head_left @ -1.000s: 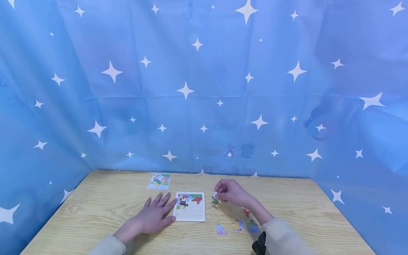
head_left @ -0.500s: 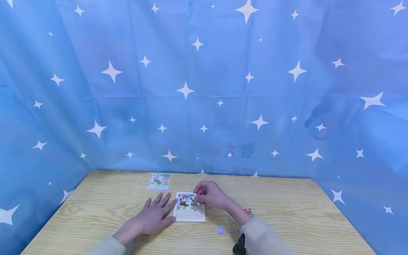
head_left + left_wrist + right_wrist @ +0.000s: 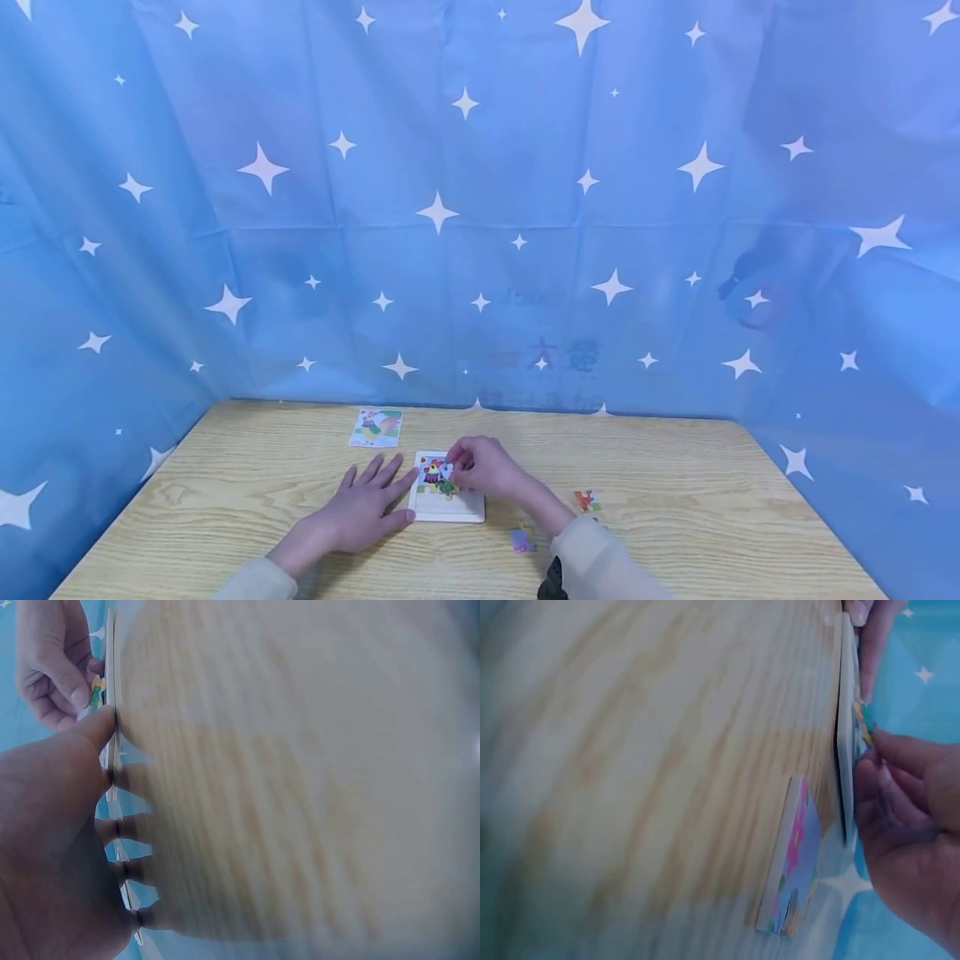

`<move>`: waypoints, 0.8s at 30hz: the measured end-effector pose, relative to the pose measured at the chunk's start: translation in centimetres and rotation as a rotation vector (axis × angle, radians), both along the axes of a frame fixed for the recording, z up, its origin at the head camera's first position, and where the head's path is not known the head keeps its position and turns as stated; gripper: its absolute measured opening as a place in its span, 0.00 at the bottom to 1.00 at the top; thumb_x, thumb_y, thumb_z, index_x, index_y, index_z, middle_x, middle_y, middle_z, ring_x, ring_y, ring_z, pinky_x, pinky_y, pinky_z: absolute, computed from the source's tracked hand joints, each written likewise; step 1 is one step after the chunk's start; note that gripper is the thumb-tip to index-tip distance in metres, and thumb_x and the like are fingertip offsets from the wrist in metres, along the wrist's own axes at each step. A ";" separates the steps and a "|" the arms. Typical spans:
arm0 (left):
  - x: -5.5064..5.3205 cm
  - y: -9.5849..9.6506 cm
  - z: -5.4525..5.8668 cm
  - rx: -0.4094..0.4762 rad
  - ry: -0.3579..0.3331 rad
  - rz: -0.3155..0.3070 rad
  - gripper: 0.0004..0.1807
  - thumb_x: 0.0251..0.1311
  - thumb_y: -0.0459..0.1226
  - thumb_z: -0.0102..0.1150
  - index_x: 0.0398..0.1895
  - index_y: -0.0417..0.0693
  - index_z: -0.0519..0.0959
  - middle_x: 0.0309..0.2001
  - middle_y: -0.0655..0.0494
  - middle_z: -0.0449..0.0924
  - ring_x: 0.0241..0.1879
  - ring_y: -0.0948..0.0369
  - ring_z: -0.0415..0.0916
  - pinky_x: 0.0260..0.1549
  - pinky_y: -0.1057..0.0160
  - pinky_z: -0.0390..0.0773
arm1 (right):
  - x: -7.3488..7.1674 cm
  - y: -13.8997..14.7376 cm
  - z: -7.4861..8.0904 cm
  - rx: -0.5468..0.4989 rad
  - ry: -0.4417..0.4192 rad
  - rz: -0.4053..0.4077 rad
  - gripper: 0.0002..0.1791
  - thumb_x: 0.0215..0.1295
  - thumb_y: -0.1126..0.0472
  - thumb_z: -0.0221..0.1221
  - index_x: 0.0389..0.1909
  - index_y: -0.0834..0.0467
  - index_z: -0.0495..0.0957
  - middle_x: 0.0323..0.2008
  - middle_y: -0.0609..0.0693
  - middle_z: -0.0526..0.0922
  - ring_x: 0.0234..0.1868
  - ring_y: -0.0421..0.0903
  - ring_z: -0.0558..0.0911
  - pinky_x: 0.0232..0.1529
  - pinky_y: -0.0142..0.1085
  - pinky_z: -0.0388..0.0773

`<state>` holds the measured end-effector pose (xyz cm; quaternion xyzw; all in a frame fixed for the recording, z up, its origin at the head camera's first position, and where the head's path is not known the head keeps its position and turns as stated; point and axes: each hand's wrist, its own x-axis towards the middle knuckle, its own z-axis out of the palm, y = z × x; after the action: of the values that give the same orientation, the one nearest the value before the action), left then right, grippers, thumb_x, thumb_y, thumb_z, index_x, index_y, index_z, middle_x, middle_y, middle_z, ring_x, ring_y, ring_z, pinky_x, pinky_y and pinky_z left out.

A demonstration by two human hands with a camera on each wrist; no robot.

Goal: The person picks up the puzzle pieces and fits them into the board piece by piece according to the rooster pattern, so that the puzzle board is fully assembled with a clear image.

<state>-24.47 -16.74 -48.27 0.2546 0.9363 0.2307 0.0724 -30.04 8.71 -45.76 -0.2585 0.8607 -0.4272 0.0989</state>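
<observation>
A white-framed puzzle tray [image 3: 448, 514] lies on the wooden table, with a rooster picture partly filled in along its upper part. My left hand [image 3: 363, 504] rests with fingers spread on the table, its index fingertip and thumb at the tray's left edge. Over the tray, my right hand [image 3: 487, 468] pinches a puzzle piece [image 3: 447, 484] with green and white on it, between thumb and fingers. In the right wrist view the piece [image 3: 865, 726] stands tilted close over the tray [image 3: 845, 727]. My right fingers hide the tray's upper right part.
Right of the tray lie loose puzzle pieces: a lilac one [image 3: 522, 540] and a red-orange one [image 3: 585, 500]; my right forearm covers part of that area. A picture card [image 3: 376, 428] lies behind the left hand. A blue star-patterned curtain [image 3: 480, 208] stands behind the table.
My right hand has carried the puzzle piece leftward from beside the tray to over it, then slightly lower and closer to the rooster part. The left hand has stayed in place.
</observation>
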 end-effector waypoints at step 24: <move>0.3 0.2 0.4 -0.005 -0.004 0.016 0.39 0.75 0.62 0.45 0.80 0.50 0.62 0.81 0.40 0.49 0.78 0.35 0.39 0.66 0.23 0.40 | 0.6 -0.5 -0.1 0.018 0.022 -0.052 0.08 0.60 0.72 0.69 0.40 0.64 0.84 0.29 0.46 0.79 0.31 0.39 0.77 0.33 0.31 0.76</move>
<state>-24.19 -16.52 -47.82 0.2466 0.9387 0.2295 0.0729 -29.40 8.24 -45.86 -0.2396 0.8719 -0.4193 0.0807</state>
